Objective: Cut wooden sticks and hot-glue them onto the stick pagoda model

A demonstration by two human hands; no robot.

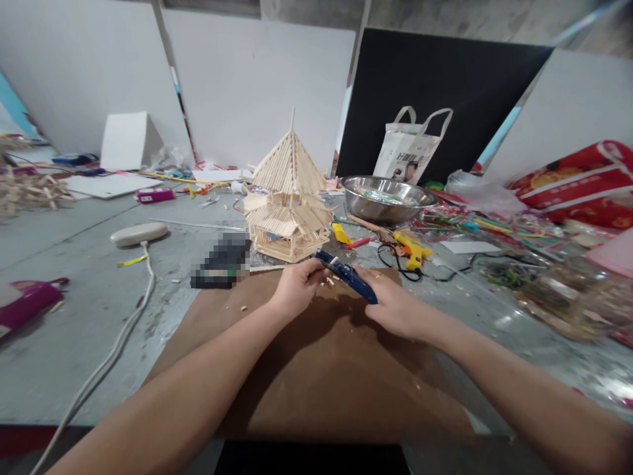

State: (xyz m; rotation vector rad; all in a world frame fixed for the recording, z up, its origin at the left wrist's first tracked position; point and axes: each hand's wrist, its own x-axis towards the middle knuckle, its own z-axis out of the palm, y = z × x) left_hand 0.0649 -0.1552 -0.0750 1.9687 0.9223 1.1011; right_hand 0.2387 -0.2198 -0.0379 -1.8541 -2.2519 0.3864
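Clasping the tool (351,277) in right grip (394,300) with left grip (297,287) pressed together at its tip, over paper (356,382) along the near edge of the surface (89,277), likely to catch scraps (244,308).

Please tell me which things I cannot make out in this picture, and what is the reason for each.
All in the head view:
Left hand: anything between its fingertips is hidden by the fingers.
Blue tool: the right hand covers part of its grip.
Dark rectangular object: pixelation masks its surface.
White tote bag: its base is hidden behind the steel bowl.
Purple object: cut off by the left edge.
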